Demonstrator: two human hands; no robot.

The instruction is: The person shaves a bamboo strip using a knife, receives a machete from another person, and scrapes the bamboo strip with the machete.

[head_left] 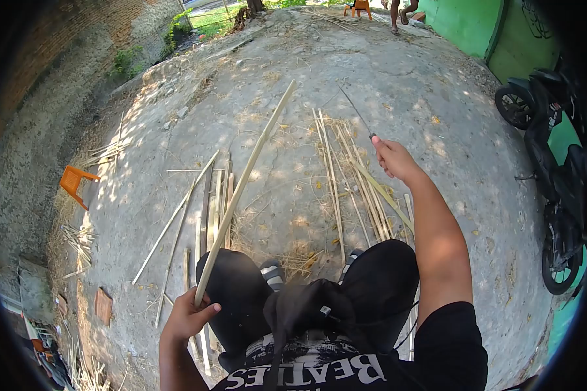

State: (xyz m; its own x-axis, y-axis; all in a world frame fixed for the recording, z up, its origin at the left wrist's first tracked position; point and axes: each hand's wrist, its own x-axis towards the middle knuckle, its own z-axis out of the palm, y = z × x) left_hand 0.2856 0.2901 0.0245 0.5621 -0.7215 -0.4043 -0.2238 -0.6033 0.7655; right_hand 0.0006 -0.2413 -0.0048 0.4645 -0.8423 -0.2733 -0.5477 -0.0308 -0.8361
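Note:
My left hand (188, 316) is closed around the lower end of a long pale bamboo strip (252, 166), which slants up and away to the right beside my left knee. In my right hand (394, 159), held out at arm's length, is a knife (355, 109) with a long thin blade pointing forward and left. The blade is apart from the strip. On the ground by my left leg lie several bamboo strips (174, 228). More strips (370, 197) lie in front of my right knee, some crossing each other.
Shavings (299, 257) litter the concrete between my feet. An orange plastic chair (77, 184) and scattered bamboo pieces (79, 244) are at the left. A motorcycle (551, 163) stands at the right. Far ahead are a person's legs (395, 16) and an orange stool (358, 9).

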